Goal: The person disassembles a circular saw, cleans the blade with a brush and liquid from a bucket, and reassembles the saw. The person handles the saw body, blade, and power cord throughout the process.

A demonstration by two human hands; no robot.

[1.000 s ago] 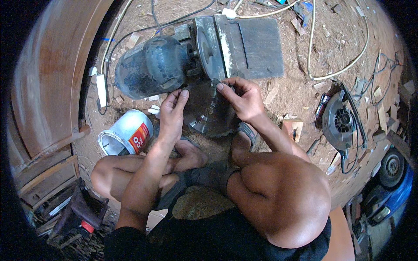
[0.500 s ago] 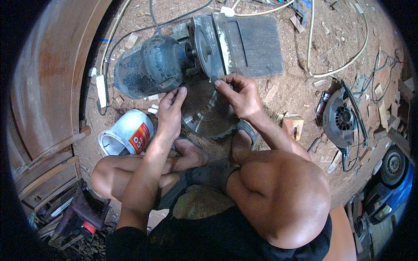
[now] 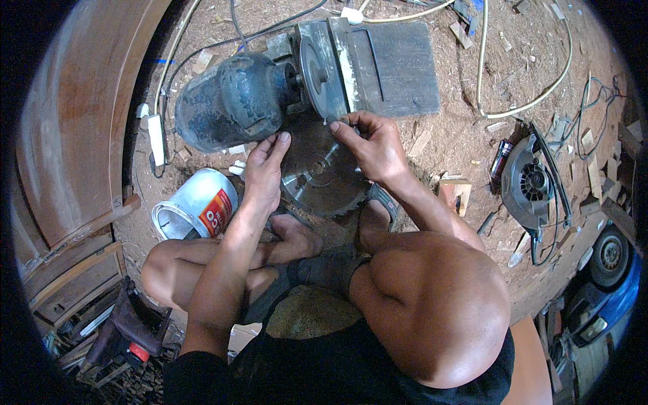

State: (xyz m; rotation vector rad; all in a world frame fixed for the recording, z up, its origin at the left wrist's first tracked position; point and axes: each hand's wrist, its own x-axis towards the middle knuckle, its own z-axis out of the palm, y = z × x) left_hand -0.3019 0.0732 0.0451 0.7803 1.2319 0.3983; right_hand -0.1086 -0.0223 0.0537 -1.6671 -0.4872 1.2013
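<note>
A round, toothed saw blade is held between my two hands, its far edge close to the grinding disc of a bench grinder. My left hand pinches the blade's left rim, thumb on top. At the blade's upper right edge my right hand grips the rim between thumb and fingers, right beside the disc's lower edge. The grinder's worn blue-grey motor lies just beyond my left hand. A flat grey plate extends to the right of the disc.
A white bucket lies tipped by my left leg. To the right, a circular saw rests on the sawdust-covered ground near a small wood block. A pale cable loops at the far right. Wooden panels stand at left.
My right hand and the blade have shifted very slightly. Both hands keep their hold on the blade, and the surroundings stay the same.
</note>
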